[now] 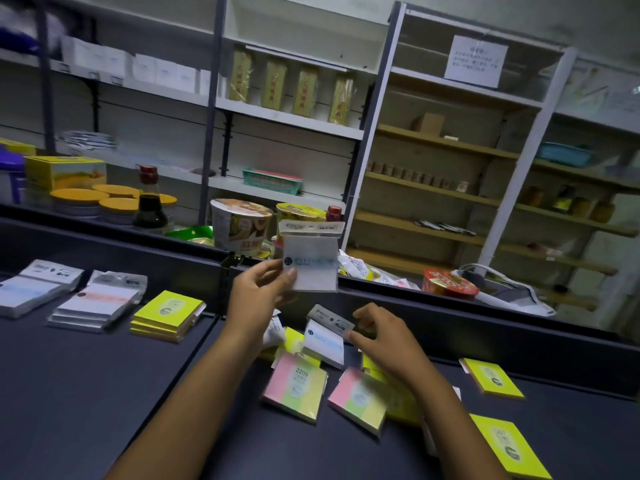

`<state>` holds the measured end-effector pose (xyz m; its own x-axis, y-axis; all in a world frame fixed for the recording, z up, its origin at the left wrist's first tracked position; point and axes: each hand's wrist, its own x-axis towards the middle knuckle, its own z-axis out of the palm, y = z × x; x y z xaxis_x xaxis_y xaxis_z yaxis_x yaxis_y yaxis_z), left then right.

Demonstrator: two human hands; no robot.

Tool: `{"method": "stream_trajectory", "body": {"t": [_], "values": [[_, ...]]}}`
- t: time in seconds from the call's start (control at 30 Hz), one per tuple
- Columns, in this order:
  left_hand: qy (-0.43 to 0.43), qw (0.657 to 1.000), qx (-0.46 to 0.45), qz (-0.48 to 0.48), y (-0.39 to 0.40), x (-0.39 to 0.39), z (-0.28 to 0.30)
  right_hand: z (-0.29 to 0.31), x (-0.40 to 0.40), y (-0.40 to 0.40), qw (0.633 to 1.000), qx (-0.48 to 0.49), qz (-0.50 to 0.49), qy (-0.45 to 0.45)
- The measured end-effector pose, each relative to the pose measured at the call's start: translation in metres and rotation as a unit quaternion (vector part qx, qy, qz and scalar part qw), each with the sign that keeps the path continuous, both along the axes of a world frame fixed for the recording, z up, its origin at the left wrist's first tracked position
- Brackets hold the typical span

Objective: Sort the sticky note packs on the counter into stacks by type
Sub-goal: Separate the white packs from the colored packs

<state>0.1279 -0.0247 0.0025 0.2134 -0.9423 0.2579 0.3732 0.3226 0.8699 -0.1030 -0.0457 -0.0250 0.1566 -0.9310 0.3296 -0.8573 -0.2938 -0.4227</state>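
1. Dark, matte table [86, 393] across the lower frame, strewn with sticky note packs.
2. At left, three sorted stacks in a row: white packs with a blue band [33, 292] far left, white packs with a pink band [98, 304] just beside, and a yellow-green stack [166, 315] next toward centre.
3. Raised above the table at centre: left hand [259, 292], thumb and fingers [290, 273] pinching the lower left edge of a white blue-banded pack [311, 261], held upright with its header card on top.
4. Lower, right of centre: right hand [381, 337], fingers curled round the right edge of another white blue-banded pack [327, 341], which lies tilted on the unsorted pile.
5. In the unsorted pile below the hands: a pink, green and yellow striped pack [298, 389] marked 2209, a second striped pack [360, 398] just right of it, partly under the right forearm, with yellow-green packs half hidden beneath.
6. Well apart at lower right: one yellow-green pack [493, 377] near the table's back rim, another [510, 450] at the bottom edge.
7. Beyond the table's raised back edge: instant noodle cups [239, 221], a dark sauce bottle [149, 202], orange-lidded tubs [79, 200], a red-lidded bowl [450, 284].
8. In the upper frame: shelving [287, 116] with tan wrapped packets [273, 84] and a paper notice [476, 60] at upper right.
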Motion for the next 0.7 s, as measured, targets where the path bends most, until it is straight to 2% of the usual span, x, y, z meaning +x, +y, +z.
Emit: {"method": "stream_trajectory", "body": {"t": [0.13, 0.47, 0.57, 0.7], "values": [[0.012, 1.000, 0.005, 0.021, -0.002, 0.003, -0.002, -0.007, 0.017, -0.009, 0.999, 0.035, 0.009, 0.010], [0.035, 0.998, 0.024, 0.049, -0.006, 0.009, -0.009, -0.031, 0.016, -0.020, 0.990, 0.090, -0.012, 0.104], [0.033, 0.998, 0.026, 0.047, -0.006, 0.009, -0.008, -0.032, 0.015, -0.018, 0.991, 0.094, -0.010, 0.096], [0.022, 0.998, 0.029, 0.043, -0.006, 0.008, -0.012, -0.031, 0.018, -0.011, 0.996, 0.083, -0.003, 0.043]]}}
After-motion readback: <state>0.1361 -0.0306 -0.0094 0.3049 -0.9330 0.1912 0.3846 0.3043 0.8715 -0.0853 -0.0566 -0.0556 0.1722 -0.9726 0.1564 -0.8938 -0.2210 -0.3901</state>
